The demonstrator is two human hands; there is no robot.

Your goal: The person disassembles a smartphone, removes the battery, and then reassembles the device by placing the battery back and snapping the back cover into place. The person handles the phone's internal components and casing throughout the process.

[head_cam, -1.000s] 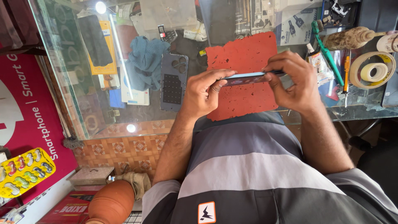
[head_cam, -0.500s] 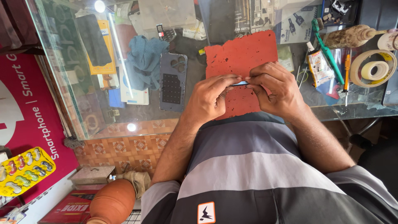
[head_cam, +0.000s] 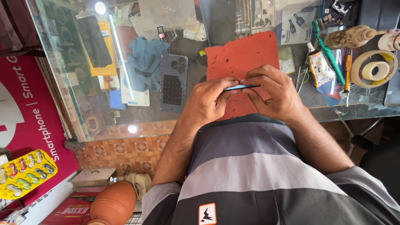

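Note:
My left hand (head_cam: 208,102) and my right hand (head_cam: 273,93) hold a thin dark phone (head_cam: 241,87) edge-on between their fingertips, close together. Most of the phone is hidden by the fingers. The hands hover over a red work mat (head_cam: 241,56) that lies on the glass counter (head_cam: 196,104). A grey phone back cover (head_cam: 174,82) with camera holes lies flat to the left of the mat.
A blue cloth (head_cam: 146,62) lies left of the cover. Rolls of tape (head_cam: 373,68), a green tool (head_cam: 329,52), an orange screwdriver (head_cam: 346,73) and small packets crowd the right of the counter. A red sign (head_cam: 25,108) stands at the left; a brown pot (head_cam: 112,204) sits below.
My hands have drawn closer together around the phone, covering more of it, and now hold it edge-on over the mat's lower part.

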